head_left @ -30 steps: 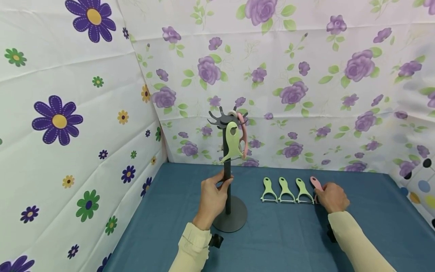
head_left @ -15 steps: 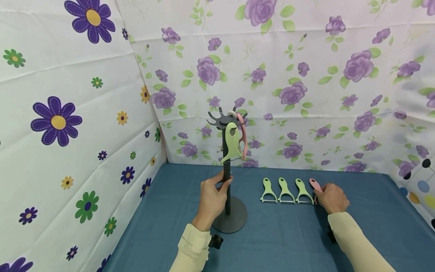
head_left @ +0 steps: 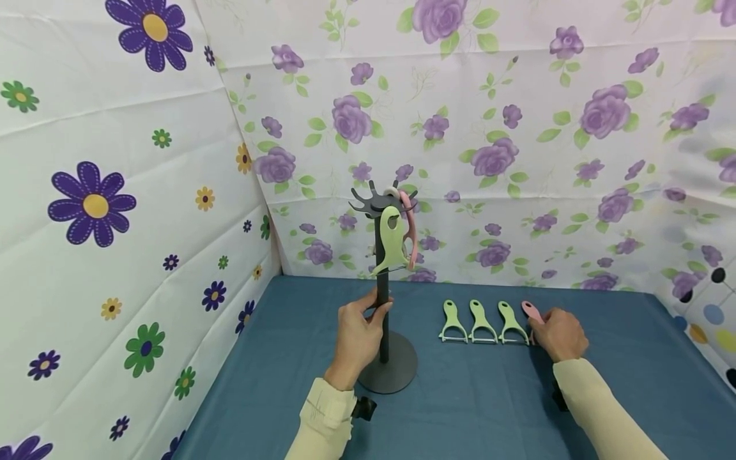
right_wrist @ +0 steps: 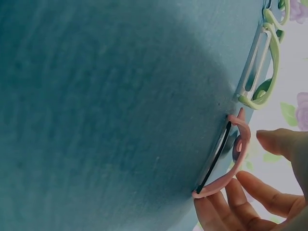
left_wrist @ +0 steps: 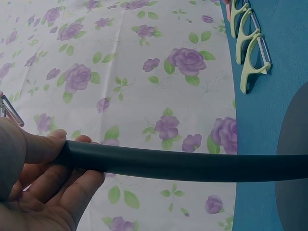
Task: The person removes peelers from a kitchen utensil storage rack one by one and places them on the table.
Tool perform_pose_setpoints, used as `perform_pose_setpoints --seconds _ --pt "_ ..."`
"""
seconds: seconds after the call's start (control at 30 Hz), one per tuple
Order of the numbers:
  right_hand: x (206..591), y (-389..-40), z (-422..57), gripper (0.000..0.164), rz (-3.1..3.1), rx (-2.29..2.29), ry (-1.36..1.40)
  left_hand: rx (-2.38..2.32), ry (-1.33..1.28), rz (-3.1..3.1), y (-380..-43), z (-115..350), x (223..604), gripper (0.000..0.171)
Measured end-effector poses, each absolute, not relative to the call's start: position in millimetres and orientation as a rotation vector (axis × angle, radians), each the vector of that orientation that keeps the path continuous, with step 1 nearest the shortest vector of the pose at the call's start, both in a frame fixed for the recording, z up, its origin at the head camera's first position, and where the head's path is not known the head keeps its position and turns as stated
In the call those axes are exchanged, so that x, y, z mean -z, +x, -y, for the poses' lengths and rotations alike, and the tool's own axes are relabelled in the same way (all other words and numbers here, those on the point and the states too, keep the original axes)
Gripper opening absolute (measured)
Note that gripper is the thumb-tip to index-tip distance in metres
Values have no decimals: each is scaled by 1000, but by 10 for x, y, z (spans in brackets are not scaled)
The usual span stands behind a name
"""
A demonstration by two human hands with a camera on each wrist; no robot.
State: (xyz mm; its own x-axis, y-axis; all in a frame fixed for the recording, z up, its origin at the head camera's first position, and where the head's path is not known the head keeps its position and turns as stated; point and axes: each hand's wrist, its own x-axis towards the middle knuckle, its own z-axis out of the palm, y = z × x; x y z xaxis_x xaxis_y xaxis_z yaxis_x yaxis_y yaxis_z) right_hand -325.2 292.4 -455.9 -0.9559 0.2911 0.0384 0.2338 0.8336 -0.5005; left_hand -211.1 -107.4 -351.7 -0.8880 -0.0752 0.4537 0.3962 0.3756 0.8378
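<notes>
My left hand (head_left: 359,332) holds the dark post of a display stand (head_left: 388,377) between thumb and fingers. In the left wrist view the post (left_wrist: 183,166) runs sideways out of the hand. From the stand's hooked top hang a green peeler (head_left: 393,239), a pink peeler (head_left: 411,223) and a pale one mostly hidden behind them. My right hand (head_left: 560,334) is at a pink peeler (head_left: 531,311) on the table. In the right wrist view its fingers touch that peeler's frame (right_wrist: 226,180), while the thumb (right_wrist: 276,139) stands a little apart from it.
Left of the pink peeler, three green peelers (head_left: 480,322) lie in a row on the blue tablecloth (head_left: 477,402), blades toward me. A floral cloth (head_left: 494,83) rises behind the table, and another flowered cloth (head_left: 144,255) closes the left side.
The view has shifted very slightly. Both hands, the stand and the peelers keep their places.
</notes>
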Motion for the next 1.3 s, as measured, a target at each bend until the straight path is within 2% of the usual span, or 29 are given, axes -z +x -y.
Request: perform_pose_setpoints --seconds 0.27,0.47,0.9,1.3 --pt "4576 -3185 -2900 47 2814 -770 -428 1525 -291 2218 -2115 1081 3505 30" --pt "4543 -3141 -2851 45 2747 -781 -425 1523 -287 2212 -2113 1099 3525 28" --pt "4323 -3027 -2677 49 2622 -780 -265 1510 -295 2213 -2109 1088 3536 27" --pt "4150 -2952 -2540 40 2582 -828 -243 1520 -289 2195 -2129 1084 3531 24"
